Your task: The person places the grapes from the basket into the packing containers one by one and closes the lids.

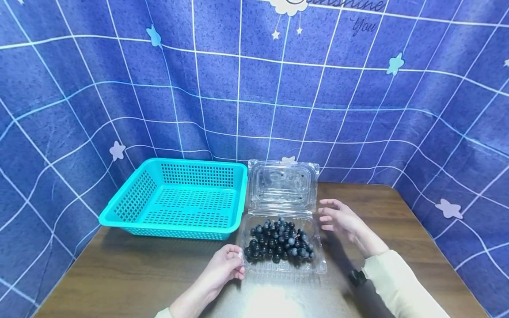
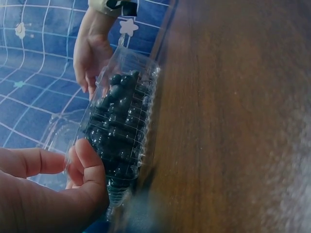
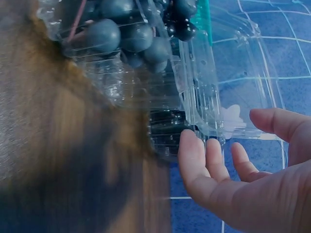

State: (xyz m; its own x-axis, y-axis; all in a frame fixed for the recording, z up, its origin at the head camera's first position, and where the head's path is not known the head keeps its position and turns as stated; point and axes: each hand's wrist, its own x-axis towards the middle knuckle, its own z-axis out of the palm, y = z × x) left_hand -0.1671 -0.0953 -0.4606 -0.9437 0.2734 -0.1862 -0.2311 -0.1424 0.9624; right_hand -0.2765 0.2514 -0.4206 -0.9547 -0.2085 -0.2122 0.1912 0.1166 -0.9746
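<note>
A clear plastic clamshell box (image 1: 320,266) lies on the table with its lid (image 1: 284,181) raised at the back. Dark grapes (image 1: 274,243) fill much of its base, some bluish with bloom. My left hand (image 1: 221,270) pinches the box's front left rim between thumb and fingers, as the left wrist view also shows. Off the box's right side, close to the hinge, is my right hand (image 1: 345,221), fingers spread and holding nothing. In the right wrist view its fingertips (image 3: 190,143) appear close to the plastic; whether they touch it I cannot tell.
A turquoise perforated basket (image 1: 180,236) stands to the left, right beside the box, with nothing in it. The wooden table (image 1: 131,274) ends at a blue gridded cloth (image 1: 258,110) hanging behind and on both sides. A dark band (image 1: 356,277) shows at the right cuff.
</note>
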